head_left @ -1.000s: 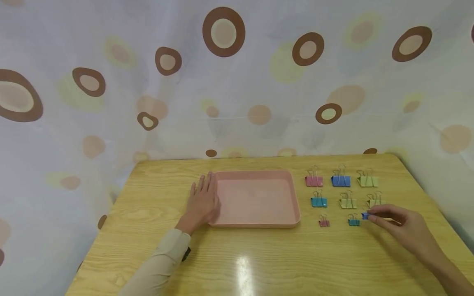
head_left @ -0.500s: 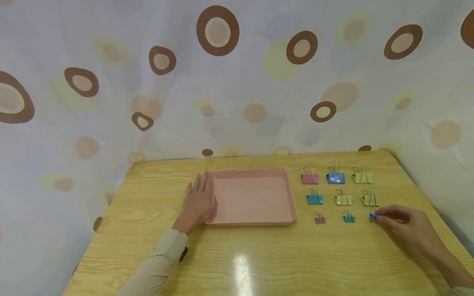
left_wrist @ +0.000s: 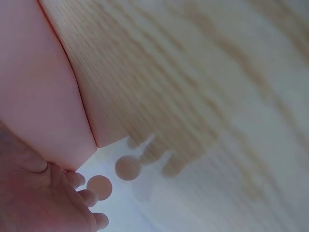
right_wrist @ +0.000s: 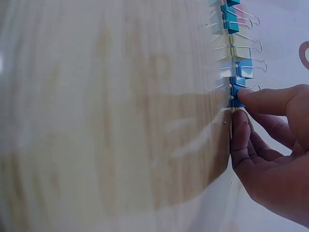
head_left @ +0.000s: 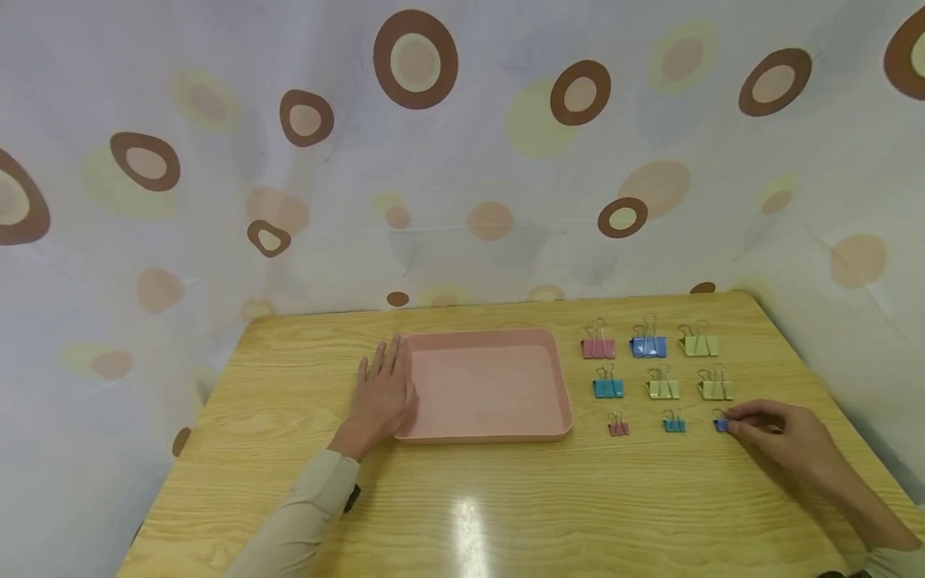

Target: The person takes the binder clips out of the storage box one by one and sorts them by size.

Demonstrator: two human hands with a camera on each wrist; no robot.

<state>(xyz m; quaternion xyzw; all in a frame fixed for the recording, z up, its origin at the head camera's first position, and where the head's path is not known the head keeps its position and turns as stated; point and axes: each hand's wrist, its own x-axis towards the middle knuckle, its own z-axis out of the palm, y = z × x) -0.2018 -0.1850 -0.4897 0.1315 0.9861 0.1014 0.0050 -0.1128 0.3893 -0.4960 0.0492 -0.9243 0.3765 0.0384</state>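
My right hand (head_left: 798, 437) pinches a small blue binder clip (head_left: 720, 425) at the right end of the front row. In the right wrist view the thumb and fingers touch that clip, its wire handles pointing away. To its left stand a small teal binder clip (head_left: 674, 425) and a small pink binder clip (head_left: 618, 428). My left hand (head_left: 379, 399) rests with straight fingers along the left side of a shallow pink tray (head_left: 482, 439). The left wrist view shows the hand (left_wrist: 34, 198) against the tray's wall (left_wrist: 58, 96).
Behind the front row, a middle row holds a teal clip (head_left: 608, 388) and two pale yellow clips, one (head_left: 663, 389) beside the other. A large pink clip (head_left: 598, 348), blue clip (head_left: 649, 347) and light green clip (head_left: 699, 346) form the back row. A patterned curtain (head_left: 433, 177) hangs behind the table.
My right hand has carried the small blue clip rightward, away from the small teal clip, to the row's end. The left hand stays at the tray. The head view has shifted slightly.
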